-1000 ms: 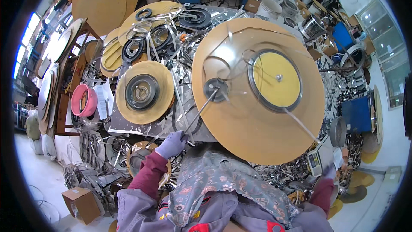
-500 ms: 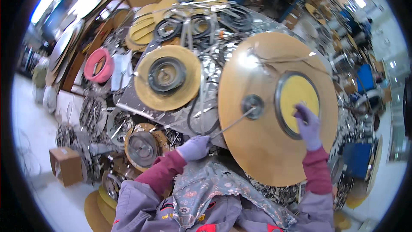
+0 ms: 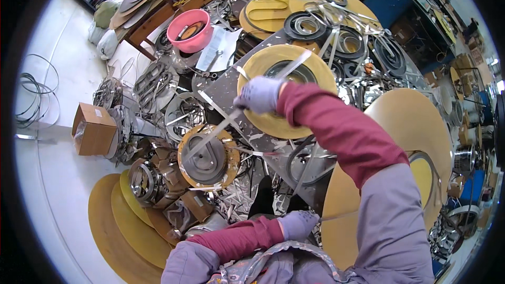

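My right hand (image 3: 260, 94), in a pale lilac glove, reaches across to the left above a round tan disc (image 3: 322, 73) that bears a grey ring-shaped coil. Its fingers are closed on a thin silvery metal strip (image 3: 216, 130), which slants down toward a grey wound coil (image 3: 204, 164) on a smaller orange-tan disc. Low in the middle, my left hand (image 3: 299, 225) is closed near my body. From it a narrow metal strip (image 3: 339, 215) runs right over the large tan disc (image 3: 344, 192). My right arm hides part of that disc.
A pink bowl (image 3: 190, 31) and white paper (image 3: 218, 48) lie at the back left. Ring coils (image 3: 305, 25) and loose strips crowd the far table. A cardboard box (image 3: 94, 129) stands left on the floor, with large tan discs (image 3: 105, 215) stacked in front of it.
My view has turned left. My right hand has left the large disc's yellow centre and crossed to the left, where it now grips a strip. The left hand still holds its strip.
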The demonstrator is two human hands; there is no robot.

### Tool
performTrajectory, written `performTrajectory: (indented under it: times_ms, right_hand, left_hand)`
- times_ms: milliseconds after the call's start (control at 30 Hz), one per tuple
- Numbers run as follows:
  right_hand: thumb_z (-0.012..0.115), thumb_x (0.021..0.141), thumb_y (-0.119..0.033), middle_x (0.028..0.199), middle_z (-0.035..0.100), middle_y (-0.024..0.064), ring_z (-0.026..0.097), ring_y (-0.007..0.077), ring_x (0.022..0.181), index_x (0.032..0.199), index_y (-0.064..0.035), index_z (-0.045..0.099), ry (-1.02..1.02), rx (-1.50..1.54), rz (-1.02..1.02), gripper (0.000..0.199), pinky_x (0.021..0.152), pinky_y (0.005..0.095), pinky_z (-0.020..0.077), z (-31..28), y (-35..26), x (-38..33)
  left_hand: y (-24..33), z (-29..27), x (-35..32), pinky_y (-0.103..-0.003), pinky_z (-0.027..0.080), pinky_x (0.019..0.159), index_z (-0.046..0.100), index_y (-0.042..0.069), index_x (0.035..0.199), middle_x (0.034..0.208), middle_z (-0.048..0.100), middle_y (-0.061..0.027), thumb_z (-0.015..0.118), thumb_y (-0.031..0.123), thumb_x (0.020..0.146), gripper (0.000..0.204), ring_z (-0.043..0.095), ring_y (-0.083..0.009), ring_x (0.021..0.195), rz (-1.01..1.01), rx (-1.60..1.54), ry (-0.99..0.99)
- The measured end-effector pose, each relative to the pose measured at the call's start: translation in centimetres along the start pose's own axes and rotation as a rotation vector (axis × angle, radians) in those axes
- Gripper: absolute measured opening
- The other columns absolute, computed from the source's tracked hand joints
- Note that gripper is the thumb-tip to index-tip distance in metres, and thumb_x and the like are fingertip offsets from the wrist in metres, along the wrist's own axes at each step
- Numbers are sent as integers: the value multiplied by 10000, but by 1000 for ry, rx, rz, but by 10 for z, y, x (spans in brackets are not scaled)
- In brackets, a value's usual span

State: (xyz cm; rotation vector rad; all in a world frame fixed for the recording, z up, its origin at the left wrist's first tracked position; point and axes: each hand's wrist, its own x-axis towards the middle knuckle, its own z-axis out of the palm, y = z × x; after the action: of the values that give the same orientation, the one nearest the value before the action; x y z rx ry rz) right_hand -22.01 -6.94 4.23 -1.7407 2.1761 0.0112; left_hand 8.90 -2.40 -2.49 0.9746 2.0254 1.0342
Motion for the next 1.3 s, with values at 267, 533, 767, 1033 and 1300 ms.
performTrajectory:
  times_ms: [267, 533, 767, 1033, 1300]
  right_hand:
    - [593, 712, -50, 973, 671, 127, 635, 293, 938, 986, -144, 671, 206, 1, 360, 301, 815, 390, 494, 5, 155, -16]
    - [549, 724, -33, 923, 662, 164, 634, 307, 900, 948, -90, 662, 446, 132, 522, 258, 809, 379, 484, 63, 187, -139]
    - [522, 706, -30, 903, 645, 210, 621, 350, 893, 985, -32, 621, 690, 215, 696, 297, 812, 436, 473, 145, 160, -355]
    - [531, 862, -266, 1078, 624, 181, 584, 345, 1018, 1082, -74, 617, 497, 175, 1987, 305, 891, 414, 450, 357, -58, -813]
    - [589, 853, -315, 994, 640, 210, 598, 340, 973, 1124, -72, 620, 381, -15, 2383, 365, 844, 404, 465, 431, -448, -826]
  left_hand:
    - [-3, 0, 20, -473, 468, 597, 476, -29, 1006, 710, 593, -189, 512, 102, 796, 250, 607, -378, 679, -20, 22, -30]
    - [0, -59, 70, -486, 465, 619, 471, -10, 956, 699, 579, -213, 519, 133, 847, 186, 598, -397, 693, -124, 96, 37]
    - [17, -110, 65, -476, 456, 659, 514, -6, 929, 746, 583, -234, 527, 161, 859, 182, 581, -422, 730, -280, 175, -72]
    - [44, -123, 51, -463, 441, 621, 512, 1, 871, 729, 565, -239, 518, 124, 868, 123, 563, -429, 726, -312, 153, -126]
    - [17, -98, 84, -477, 457, 639, 544, -9, 906, 745, 580, -248, 542, 104, 844, 129, 578, -437, 755, -156, 214, -32]
